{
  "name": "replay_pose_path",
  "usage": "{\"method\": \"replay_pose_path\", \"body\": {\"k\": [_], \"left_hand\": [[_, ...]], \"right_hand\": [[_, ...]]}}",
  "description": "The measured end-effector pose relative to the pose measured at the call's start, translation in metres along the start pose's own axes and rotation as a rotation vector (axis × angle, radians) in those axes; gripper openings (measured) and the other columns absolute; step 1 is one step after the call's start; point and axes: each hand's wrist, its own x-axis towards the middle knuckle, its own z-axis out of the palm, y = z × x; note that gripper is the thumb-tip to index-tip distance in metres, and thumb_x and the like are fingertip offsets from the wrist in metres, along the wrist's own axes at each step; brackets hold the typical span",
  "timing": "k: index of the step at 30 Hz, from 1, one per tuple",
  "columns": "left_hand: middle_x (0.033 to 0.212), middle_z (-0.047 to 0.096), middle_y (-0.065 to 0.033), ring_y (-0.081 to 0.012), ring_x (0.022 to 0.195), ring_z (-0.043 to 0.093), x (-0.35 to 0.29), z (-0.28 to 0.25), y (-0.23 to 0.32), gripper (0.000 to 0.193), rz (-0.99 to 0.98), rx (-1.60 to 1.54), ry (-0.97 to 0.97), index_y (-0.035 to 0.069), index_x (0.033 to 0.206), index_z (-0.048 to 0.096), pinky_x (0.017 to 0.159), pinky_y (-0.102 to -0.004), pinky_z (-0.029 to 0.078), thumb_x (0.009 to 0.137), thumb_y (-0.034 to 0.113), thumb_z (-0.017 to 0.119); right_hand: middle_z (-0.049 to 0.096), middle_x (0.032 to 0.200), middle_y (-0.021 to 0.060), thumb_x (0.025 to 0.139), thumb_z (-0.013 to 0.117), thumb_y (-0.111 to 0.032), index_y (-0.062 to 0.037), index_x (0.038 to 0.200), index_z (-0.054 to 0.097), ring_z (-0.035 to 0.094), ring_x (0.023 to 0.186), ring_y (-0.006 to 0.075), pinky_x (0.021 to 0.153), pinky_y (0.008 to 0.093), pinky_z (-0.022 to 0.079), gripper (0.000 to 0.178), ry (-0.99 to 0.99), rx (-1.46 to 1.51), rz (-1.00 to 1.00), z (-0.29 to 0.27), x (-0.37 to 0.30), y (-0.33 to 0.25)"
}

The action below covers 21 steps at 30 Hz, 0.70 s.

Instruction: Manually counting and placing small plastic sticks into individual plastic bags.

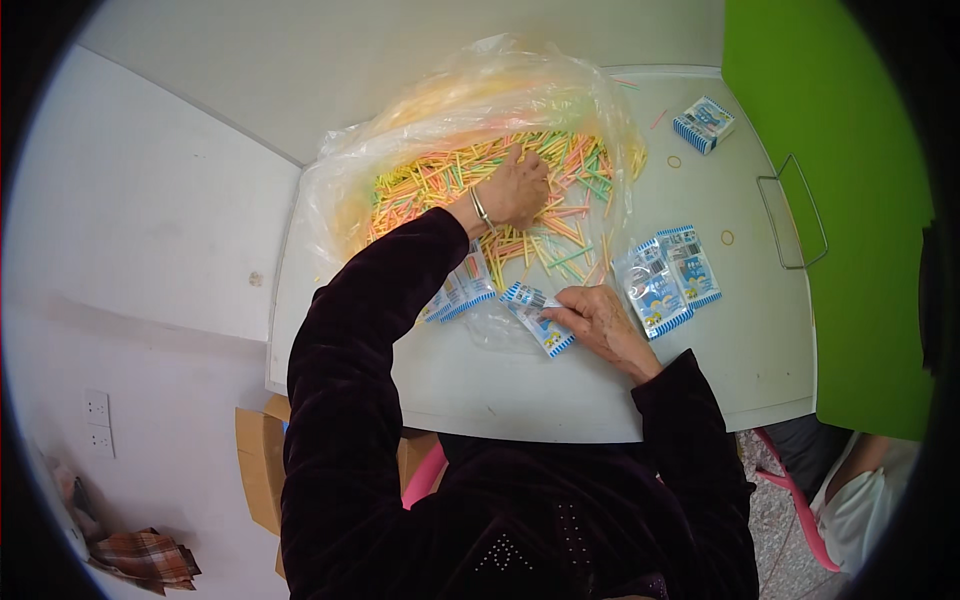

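Observation:
A large clear plastic bag (470,85) lies open on the table, full of short thin sticks (430,185) in yellow, pink and green. My left hand (515,190) reaches into the pile with its fingers curled down. Its fingertips are hidden, so whatever they grip does not show. Close to the near side of the bag, my right hand (603,325) pinches the edge of a small blue-and-white packet (540,318) between thumb and fingers. Partly under my left forearm lie more such packets (468,282). Just right of my right hand rest several flat packets (655,285).
At the far right of the table (760,350) stands a banded-looking stack of packets (704,124), with rubber bands (727,238) near it. A metal wire stand (795,215) leans by the green partition (850,200). A cardboard box (260,465) sits below left.

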Motion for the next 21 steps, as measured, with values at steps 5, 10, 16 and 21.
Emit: {"method": "replay_pose_path", "body": {"k": [5,10,16,21], "left_hand": [[0.091,0.054,-0.0069,-0.0227,0.098,0.047,-0.007,0.034,0.003,0.014,-0.02,0.101,0.554,0.006,0.083,0.059,0.088,-0.0411,0.034,0.075,0.018,0.056],[0.09,0.054,-0.0093,-0.025,0.095,0.05,-0.011,0.037,-0.001,0.013,-0.069,-0.075,0.569,0.006,0.087,0.055,0.086,-0.0424,0.034,0.077,0.014,0.054],[0.088,0.055,-0.0124,-0.0283,0.092,0.053,-0.025,0.015,-0.003,0.015,-0.113,-0.33,0.587,0.004,0.093,0.052,0.086,-0.0428,0.035,0.078,0.008,0.053],[0.091,0.055,-0.0134,-0.0291,0.096,0.051,-0.026,0.01,0.027,0.015,0.006,-0.32,0.503,0.001,0.093,0.05,0.086,-0.0411,0.036,0.079,0.007,0.054]], "right_hand": [[0.051,0.062,0.0184,0.082,0.064,-0.017,0.0038,0.071,0.057,0.049,0.057,0.0319,0.054,0.0389,0.037,0.025,-0.012,-0.006,-0.021,0.002,0.002,0.001],[0.049,0.06,0.018,0.082,0.064,-0.017,0.0043,0.07,0.055,0.046,0.054,0.0297,0.053,0.0383,0.036,0.026,0.003,0.032,-0.022,0.002,0.001,0.002],[0.036,0.054,0.005,0.085,0.064,-0.016,0.0045,0.069,0.053,0.032,0.053,0.0101,0.048,0.0299,0.03,0.029,-0.005,0.074,0.002,0.002,0.002,0.005],[0.037,0.054,0.0054,0.085,0.064,-0.016,0.0046,0.07,0.053,0.032,0.052,0.0106,0.048,0.0299,0.03,0.028,-0.001,0.068,0.007,0.002,0.001,0.003]]}}
